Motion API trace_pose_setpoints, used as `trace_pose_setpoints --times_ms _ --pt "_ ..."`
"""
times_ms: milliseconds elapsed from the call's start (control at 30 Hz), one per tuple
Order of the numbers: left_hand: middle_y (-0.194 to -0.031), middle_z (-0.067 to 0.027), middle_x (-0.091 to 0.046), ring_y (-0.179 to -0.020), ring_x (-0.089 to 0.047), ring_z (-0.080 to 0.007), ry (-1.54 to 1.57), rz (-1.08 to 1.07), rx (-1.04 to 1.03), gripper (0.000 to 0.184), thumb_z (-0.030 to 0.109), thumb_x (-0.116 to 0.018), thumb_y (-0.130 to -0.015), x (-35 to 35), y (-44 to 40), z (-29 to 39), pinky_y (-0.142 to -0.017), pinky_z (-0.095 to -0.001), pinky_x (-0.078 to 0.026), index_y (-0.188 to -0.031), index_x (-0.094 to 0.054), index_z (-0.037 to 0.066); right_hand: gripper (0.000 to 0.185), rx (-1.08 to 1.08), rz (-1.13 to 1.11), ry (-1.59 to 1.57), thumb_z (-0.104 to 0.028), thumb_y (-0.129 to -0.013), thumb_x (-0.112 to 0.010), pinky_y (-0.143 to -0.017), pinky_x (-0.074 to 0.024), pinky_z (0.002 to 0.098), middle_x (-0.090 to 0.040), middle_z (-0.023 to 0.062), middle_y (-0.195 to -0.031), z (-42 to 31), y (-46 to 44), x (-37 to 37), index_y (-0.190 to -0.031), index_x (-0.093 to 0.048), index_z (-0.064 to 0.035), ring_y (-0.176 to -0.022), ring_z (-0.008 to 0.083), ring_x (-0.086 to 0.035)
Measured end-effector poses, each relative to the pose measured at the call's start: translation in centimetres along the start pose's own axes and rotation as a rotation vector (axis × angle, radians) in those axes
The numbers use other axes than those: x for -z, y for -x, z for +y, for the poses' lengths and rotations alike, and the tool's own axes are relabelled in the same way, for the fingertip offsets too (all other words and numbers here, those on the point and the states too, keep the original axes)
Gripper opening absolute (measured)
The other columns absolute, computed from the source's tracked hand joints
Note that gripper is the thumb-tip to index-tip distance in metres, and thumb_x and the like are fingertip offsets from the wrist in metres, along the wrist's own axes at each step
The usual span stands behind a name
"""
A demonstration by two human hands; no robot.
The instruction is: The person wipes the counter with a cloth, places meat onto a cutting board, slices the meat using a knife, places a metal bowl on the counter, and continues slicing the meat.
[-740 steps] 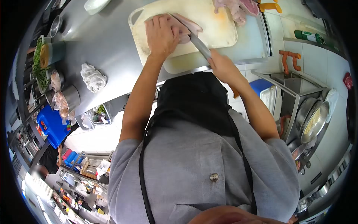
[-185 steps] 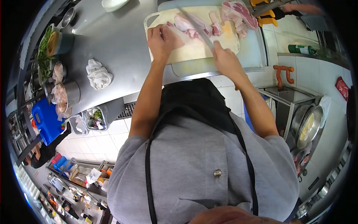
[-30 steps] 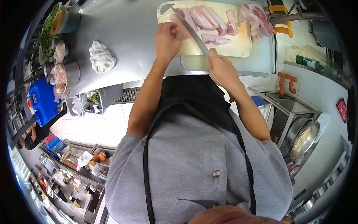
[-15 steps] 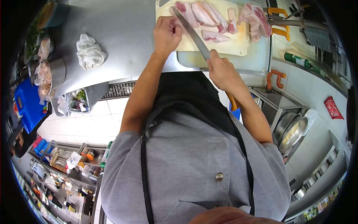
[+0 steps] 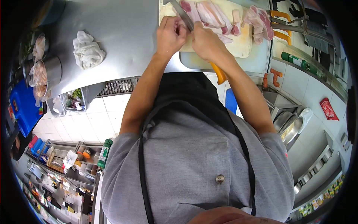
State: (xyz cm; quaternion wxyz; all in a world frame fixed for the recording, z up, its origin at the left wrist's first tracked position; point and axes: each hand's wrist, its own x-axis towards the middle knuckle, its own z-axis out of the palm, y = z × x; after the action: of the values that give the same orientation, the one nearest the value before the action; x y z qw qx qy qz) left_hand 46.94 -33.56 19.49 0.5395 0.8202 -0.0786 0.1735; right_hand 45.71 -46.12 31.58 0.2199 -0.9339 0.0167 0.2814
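My right hand point(image 5: 207, 42) is closed round a long knife point(image 5: 184, 15). Its blade points up and left over the cutting board, and the end of its orange handle shows below my wrist. Close to the blade, my left hand point(image 5: 170, 36) is curled at the board's left edge; whatever its fingers press on is hidden. Strips of raw pork point(image 5: 211, 14) lie on the pale cutting board point(image 5: 243, 48) beyond my hands. A small pork piece point(image 5: 225, 39) is partly covered by my right hand. At the board's right side rests a larger pork chunk point(image 5: 257, 23).
A crumpled white cloth point(image 5: 88, 51) lies on the steel counter point(image 5: 123, 33). On the left stands a metal pot point(image 5: 55, 71) with bagged food beside it. Orange-handled tools point(image 5: 282, 35) stick out at the right edge, near a green bottle point(image 5: 294, 58).
The knife and my right hand have moved up and left, closer to my left hand. My left hand stays curled in nearly the same place. The small pork piece is now partly covered.
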Motion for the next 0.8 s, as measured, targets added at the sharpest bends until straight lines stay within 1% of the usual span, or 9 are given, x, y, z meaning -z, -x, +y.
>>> trace_pose_setpoints --times_ms 33,100,167,233,433,533,667,767,800 --pt "-0.089 -0.0146 -0.063 -0.066 -0.065 -0.0250 0.001 0.002 0.005 0.019 0.001 -0.067 -0.077 0.0 0.0 0.1 -0.059 -0.0342 -0.055 -0.096 -0.067 -0.003 0.031 -0.003 -0.002 -0.014 -0.009 -0.089 -0.048 -0.085 -0.0501 0.0573 -0.065 0.0364 -0.100 -0.2 -0.2 0.0 -0.113 -0.046 0.0101 -0.100 0.0517 -0.064" --pt "-0.088 -0.0105 -0.065 -0.067 -0.064 -0.0181 -0.013 0.009 0.022 0.019 0.001 -0.069 -0.079 0.1 0.0 0.3 -0.064 -0.0287 -0.054 -0.098 -0.068 0.000 0.030 -0.018 -0.004 0.008 -0.009 -0.089 -0.048 -0.086 -0.0501 0.0571 -0.065 0.0368 -0.100 0.1 0.0 -0.3 -0.112 -0.046 0.0095 -0.100 0.0517 -0.064" --pt "-0.088 -0.0101 -0.064 -0.067 -0.064 -0.0182 0.006 0.010 0.007 0.018 0.001 -0.070 -0.079 0.0 0.3 0.2 -0.064 -0.0289 -0.055 -0.097 -0.068 0.000 0.029 -0.035 -0.009 0.030 -0.009 -0.089 -0.048 -0.086 -0.0501 0.0569 -0.065 0.0371 -0.100 0.6 0.8 -0.7 -0.112 -0.047 0.0089 -0.100 0.0517 -0.064" --pt "-0.089 -0.0097 -0.064 -0.067 -0.065 -0.0183 0.021 0.006 -0.012 0.018 0.001 -0.070 -0.079 -0.1 0.3 0.0 -0.064 -0.0291 -0.055 -0.097 -0.067 0.000 0.025 -0.047 0.027 -0.019 -0.009 -0.090 -0.048 -0.083 -0.0490 0.0592 -0.064 0.0382 -0.097 1.1 2.3 -1.2 -0.109 -0.045 0.0069 -0.094 0.0539 -0.064" --pt "-0.090 -0.0097 -0.064 -0.068 -0.066 -0.0188 0.018 0.000 -0.003 0.017 0.001 -0.069 -0.080 0.0 0.5 0.2 -0.064 -0.0294 -0.055 -0.096 -0.068 0.000 0.019 -0.164 -0.048 -0.077 -0.009 -0.091 -0.046 -0.079 -0.0458 0.0634 -0.063 0.0386 -0.088 1.7 8.7 -1.1 -0.104 -0.042 0.0045 -0.087 0.0576 -0.062" --pt "-0.089 -0.0101 -0.065 -0.067 -0.066 -0.0186 0.025 -0.011 -0.020 0.016 0.001 -0.069 -0.080 -0.1 0.6 0.1 -0.063 -0.0294 -0.055 -0.096 -0.068 0.000 0.019 -0.128 -0.032 -0.062 -0.007 -0.090 -0.046 -0.078 -0.0461 0.0633 -0.064 0.0383 -0.088 1.9 8.6 -1.3 -0.104 -0.041 0.0052 -0.086 0.0577 -0.062" --pt "-0.086 -0.0106 -0.065 -0.066 -0.065 -0.0190 -0.003 0.019 -0.018 0.016 0.001 -0.068 -0.080 -0.5 0.1 -0.2 -0.062 -0.0299 -0.055 -0.096 -0.067 0.000 0.018 -0.087 -0.018 -0.018 -0.007 -0.090 -0.046 -0.080 -0.0476 0.0619 -0.064 0.0377 -0.090 1.5 5.1 -1.8 -0.102 -0.041 0.0052 -0.089 0.0573 -0.062" --pt "-0.086 -0.0109 -0.065 -0.065 -0.065 -0.0196 -0.011 0.033 -0.008 0.016 0.001 -0.069 -0.080 -0.6 0.1 -0.4 -0.061 -0.0303 -0.054 -0.097 -0.067 -0.001 0.022 -0.093 -0.013 -0.006 -0.006 -0.089 -0.047 -0.081 -0.0496 0.0595 -0.065 0.0371 -0.094 0.9 3.1 -1.7 -0.106 -0.043 0.0074 -0.092 0.0557 -0.063" --pt "-0.086 -0.0110 -0.065 -0.065 -0.064 -0.0200 -0.019 0.047 -0.028 0.017 0.001 -0.069 -0.080 -0.7 0.1 -0.5 -0.061 -0.0306 -0.054 -0.097 -0.068 -0.001 0.023 -0.037 0.064 0.034 -0.011 -0.094 -0.045 -0.079 -0.0497 0.0587 -0.065 0.0362 -0.090 1.3 2.1 -2.3 -0.107 -0.044 0.0079 -0.087 0.0549 -0.064"
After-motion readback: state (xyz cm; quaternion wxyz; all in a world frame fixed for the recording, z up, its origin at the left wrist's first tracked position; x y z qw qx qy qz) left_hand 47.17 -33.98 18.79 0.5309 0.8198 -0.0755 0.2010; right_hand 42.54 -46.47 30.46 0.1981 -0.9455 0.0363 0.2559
